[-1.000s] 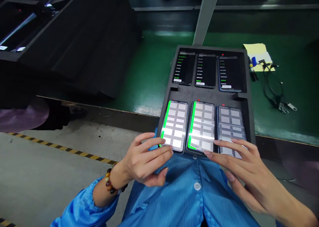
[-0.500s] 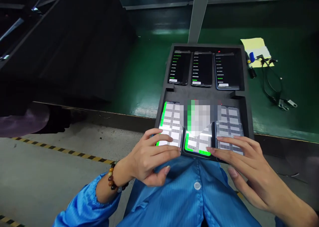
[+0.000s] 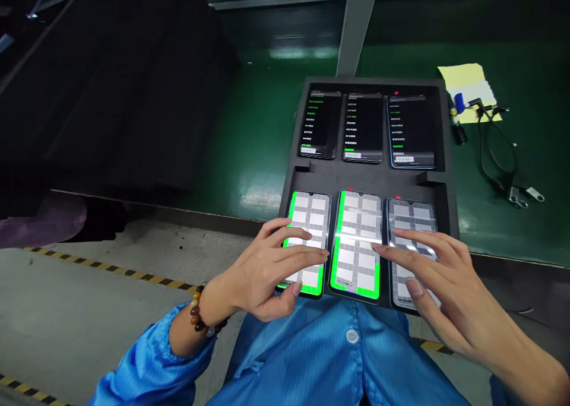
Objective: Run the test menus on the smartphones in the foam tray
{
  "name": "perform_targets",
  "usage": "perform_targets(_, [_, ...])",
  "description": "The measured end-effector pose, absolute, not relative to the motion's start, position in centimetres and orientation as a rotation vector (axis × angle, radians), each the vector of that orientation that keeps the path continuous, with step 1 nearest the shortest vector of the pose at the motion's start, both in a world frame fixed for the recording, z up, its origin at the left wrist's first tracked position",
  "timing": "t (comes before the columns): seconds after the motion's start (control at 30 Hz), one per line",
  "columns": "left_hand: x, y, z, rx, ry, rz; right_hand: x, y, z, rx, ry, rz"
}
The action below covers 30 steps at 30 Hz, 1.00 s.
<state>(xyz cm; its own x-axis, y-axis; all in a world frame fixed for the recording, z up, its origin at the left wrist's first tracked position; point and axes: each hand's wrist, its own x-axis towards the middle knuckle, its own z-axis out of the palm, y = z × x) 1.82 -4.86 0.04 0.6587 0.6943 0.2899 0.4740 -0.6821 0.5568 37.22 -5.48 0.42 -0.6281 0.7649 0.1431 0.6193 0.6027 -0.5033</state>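
A black foam tray (image 3: 365,177) holds two rows of smartphones. In its near row, the left smartphone (image 3: 307,275) and the middle smartphone (image 3: 356,269) show white-and-grey grids with green bands along their left, bottom and lower right edges. The right smartphone (image 3: 403,281) shows a similar grid, with no green visible. My left hand (image 3: 262,272) is spread over the left smartphone, a fingertip at its right edge. My right hand (image 3: 449,290) reaches across the right smartphone, one extended fingertip on the right edge of the middle screen. Neither hand grips anything.
In the far row, three phones (image 3: 361,127) show dark screens with green and white text lines. Right of the tray, a marker (image 3: 457,126), yellow paper (image 3: 463,76) and black cables (image 3: 483,151) lie on the green bench (image 3: 258,133). A dark cloth (image 3: 133,97) hangs at left.
Both hands have moved up the screens relative to the phones. Green now runs along the left phone's bottom and lower right edge, and up the middle phone's lower right edge. The view shifted slightly.
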Motion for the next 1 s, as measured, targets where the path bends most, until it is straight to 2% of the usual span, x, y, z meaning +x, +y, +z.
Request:
perform_targets(0.7, [2.1,2.8,-0.4,2.413,0.957,0.571,36.3,0.4,0.1,-1.353,-2.430,0.598])
perform_targets(1.0, [2.2,2.8,-0.8,2.413,0.983,0.613,37.0,-2.6,1.3,-1.143,-2.533,0.574])
